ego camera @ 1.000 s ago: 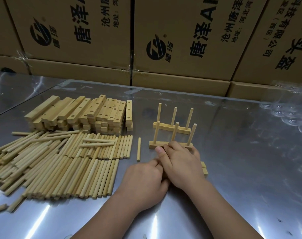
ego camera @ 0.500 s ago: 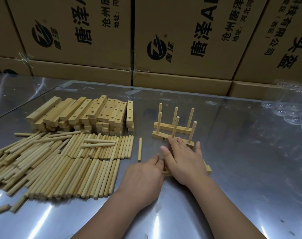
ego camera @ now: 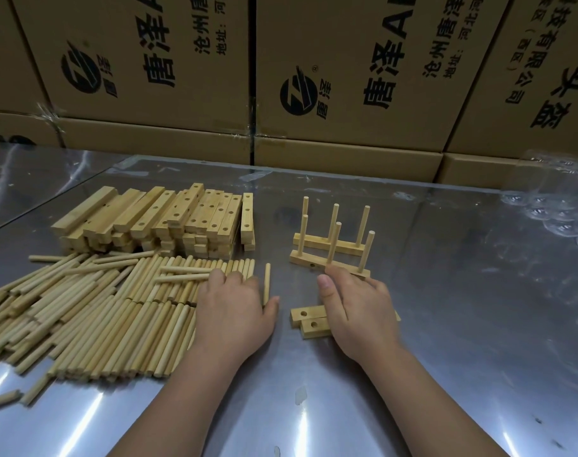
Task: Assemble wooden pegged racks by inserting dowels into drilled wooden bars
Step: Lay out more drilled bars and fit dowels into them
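Two pegged racks (ego camera: 331, 249) stand side by side past my right hand, each a bar with three upright dowels. My right hand (ego camera: 356, 308) lies flat over two loose drilled bars (ego camera: 309, 319), pressing them to the table, fingers spread toward the nearer rack. My left hand (ego camera: 233, 308) rests on the right edge of the dowel pile (ego camera: 93, 311), fingers down on the dowels; whether it grips one is hidden. A single dowel (ego camera: 267, 285) lies just right of its fingers.
A stack of drilled bars (ego camera: 159, 219) sits behind the dowel pile. Cardboard boxes (ego camera: 347, 67) wall the far edge of the shiny metal table (ego camera: 478, 324). Clear plastic wrap (ego camera: 558, 209) lies at the far right.
My left hand has moved left from beside my right hand onto the dowel pile. My right hand has drawn back from the nearer rack, uncovering the two loose bars under it.
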